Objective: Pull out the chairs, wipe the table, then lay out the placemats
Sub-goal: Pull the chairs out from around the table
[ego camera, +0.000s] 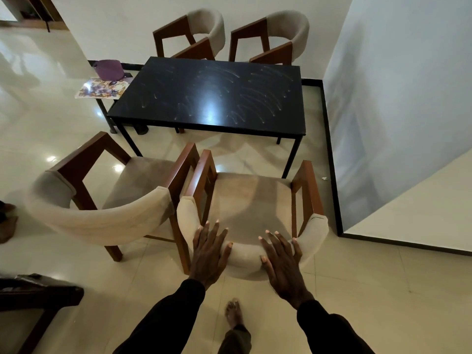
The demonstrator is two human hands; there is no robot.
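A home dining area: a black surface (pixel 209 93) ringed by cushioned wooden armchairs (pixel 255 200), glossy tiled floor (pixel 357 290), floral placemats (pixel 101 88) at upper left.

Table (pixel 209 95): black rectangular top, bare, marked with pale curved smears across most of it; a bright glare near its near edge.
Side stand (pixel 103 108): at the table's left end, mostly hidden; a floral placemat (pixel 101 88) lies on it, overhanging its near-left corner, with a purple container (pixel 108 69) on the mat's far edge.
Floor (pixel 370 277): glossy cream tile; four chairs stand on it, two at the table's far edge, two off its near edge.
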